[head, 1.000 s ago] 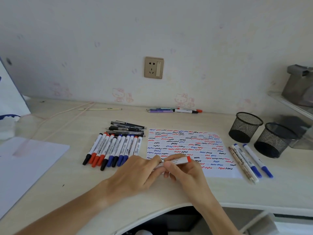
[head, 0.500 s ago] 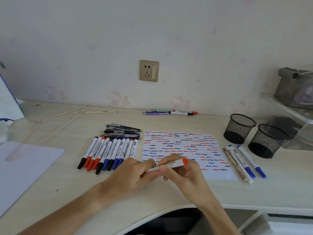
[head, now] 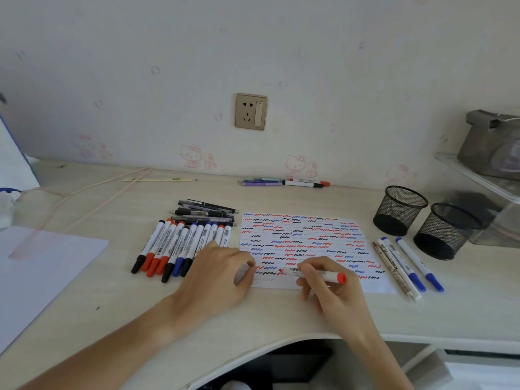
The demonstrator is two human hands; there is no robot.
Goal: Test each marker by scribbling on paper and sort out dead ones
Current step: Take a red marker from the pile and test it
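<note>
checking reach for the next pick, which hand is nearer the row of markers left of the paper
Left. The left hand lies over the near right end of the row of markers. The right hand holds a red marker over the paper, farther off.

wall socket (head: 251, 111), pink cable (head: 84, 190)

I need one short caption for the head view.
Right hand tests a red marker on scribbled paper; left hand steadies the sheet.

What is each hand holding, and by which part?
The right hand grips the red marker around its barrel's middle. The left hand holds no marker; whether its curled fingers hold the cap cannot be told.
</note>
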